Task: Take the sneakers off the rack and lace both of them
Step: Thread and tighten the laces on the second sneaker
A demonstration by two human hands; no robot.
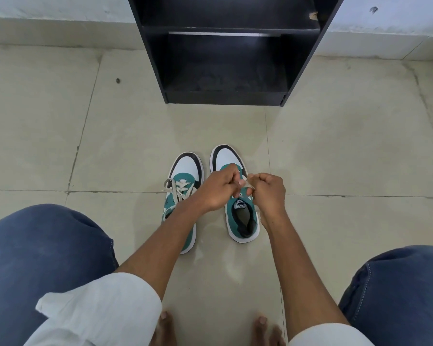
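Observation:
Two teal, white and black sneakers stand side by side on the tiled floor, toes pointing at the rack. The left sneaker [184, 176] shows cream laces crossed through its eyelets, with a loose end trailing to the left. Over the right sneaker [240, 221] both hands meet above the tongue. My left hand [216, 189] pinches the cream lace [248, 183] between thumb and fingers. My right hand [269, 189] grips the same lace with curled fingers. The hands hide the right sneaker's eyelets.
A black shoe rack [225, 96] stands against the wall ahead, its shelves holding no shoes. My knees in blue trousers frame the lower corners, and my bare toes [260, 323] rest at the bottom edge. Beige floor tiles [48, 146] surround the sneakers.

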